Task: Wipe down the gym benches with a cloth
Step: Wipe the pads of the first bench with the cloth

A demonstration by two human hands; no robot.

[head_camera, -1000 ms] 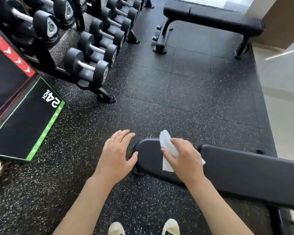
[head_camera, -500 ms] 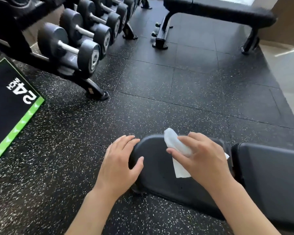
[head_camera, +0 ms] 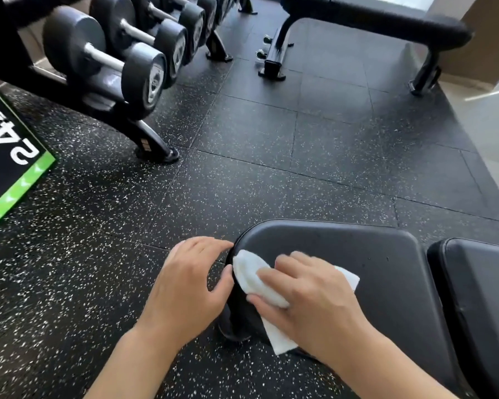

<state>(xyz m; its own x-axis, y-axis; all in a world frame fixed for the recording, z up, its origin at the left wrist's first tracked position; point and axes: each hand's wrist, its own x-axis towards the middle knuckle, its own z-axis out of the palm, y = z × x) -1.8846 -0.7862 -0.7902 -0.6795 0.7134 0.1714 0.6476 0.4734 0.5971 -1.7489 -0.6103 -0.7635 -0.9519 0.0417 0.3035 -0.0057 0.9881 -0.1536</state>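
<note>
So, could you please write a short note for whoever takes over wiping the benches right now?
Left hand: open, resting on the rounded end of the near bench.
Right hand: presses the white cloth on that end of the seat.
Done: only this end is being wiped.
Left: the rest of this bench, then the far bench.

Single head-worn wide-angle view, looking forward and down, close over the near bench (head_camera: 357, 269), floor (head_camera: 271, 168) stretching beyond
</note>
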